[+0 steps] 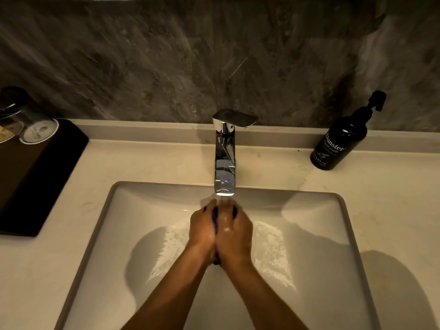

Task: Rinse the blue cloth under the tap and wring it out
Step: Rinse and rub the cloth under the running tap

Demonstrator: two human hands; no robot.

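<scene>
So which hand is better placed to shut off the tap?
Probably the right hand: the tap lever points toward its side. But both hands press the blue cloth, so the left hand would hold it alone.

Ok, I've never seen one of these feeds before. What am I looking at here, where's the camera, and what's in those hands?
No machine here: the one picture comes from a camera on a person's head, looking down at a sink. The left hand and right hand are pressed together around the blue cloth, mostly hidden between them, under water running from the tap. On the counter: a hand wash bottle at right, and a dark tray with upturned glasses at left.
</scene>
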